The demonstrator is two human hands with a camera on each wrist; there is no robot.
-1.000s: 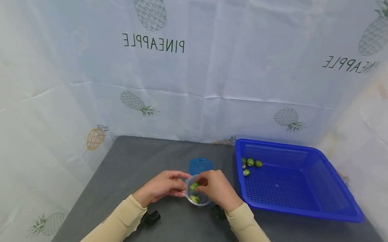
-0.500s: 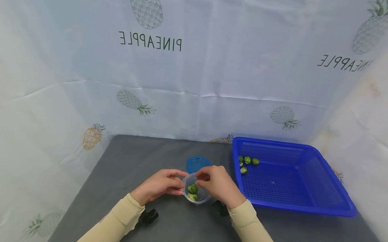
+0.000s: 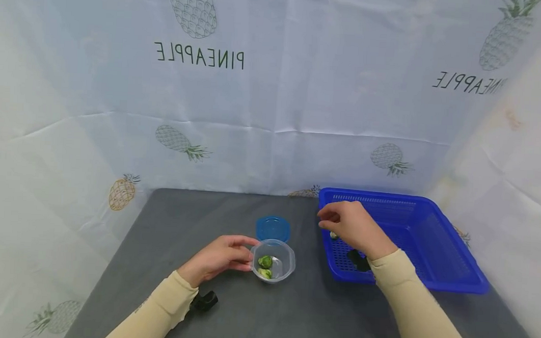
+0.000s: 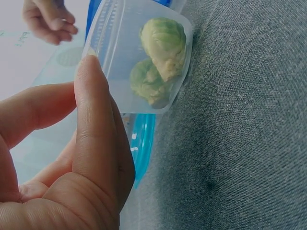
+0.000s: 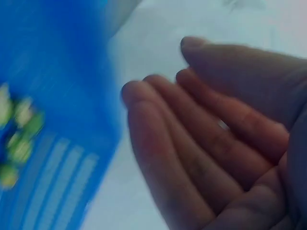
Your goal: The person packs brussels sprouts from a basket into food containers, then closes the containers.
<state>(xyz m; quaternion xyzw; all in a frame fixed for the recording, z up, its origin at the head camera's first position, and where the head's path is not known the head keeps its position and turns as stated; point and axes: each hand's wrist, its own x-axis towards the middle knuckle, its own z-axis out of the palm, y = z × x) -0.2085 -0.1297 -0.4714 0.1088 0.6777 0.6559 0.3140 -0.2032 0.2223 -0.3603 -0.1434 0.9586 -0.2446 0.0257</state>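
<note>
A small clear plastic container [image 3: 288, 264] stands on the grey table with two Brussels sprouts [image 3: 265, 262] inside. My left hand [image 3: 220, 258] holds its left side, fingers and thumb at the rim. The left wrist view shows the same sprouts [image 4: 163, 45] through the container wall [image 4: 120, 62]. My right hand [image 3: 354, 227] is over the left part of a blue plastic basket [image 3: 413, 248], with nothing in its fingers. In the right wrist view its fingers [image 5: 153, 139] are loosely bent, beside the basket's blurred sprouts [image 5: 19, 139]. From the head, that hand mostly hides those sprouts.
A blue lid [image 3: 273, 228] lies on the table [image 3: 194, 216] just behind the container. A pineapple-print sheet [image 3: 274, 97] hangs behind the table and at both sides. A black wrist strap piece [image 3: 206, 301] shows under the left forearm.
My right hand has left the container and moved right to above the basket, its fingers now without a sprout. Two sprouts stay in the container. My left hand keeps its hold on the container.
</note>
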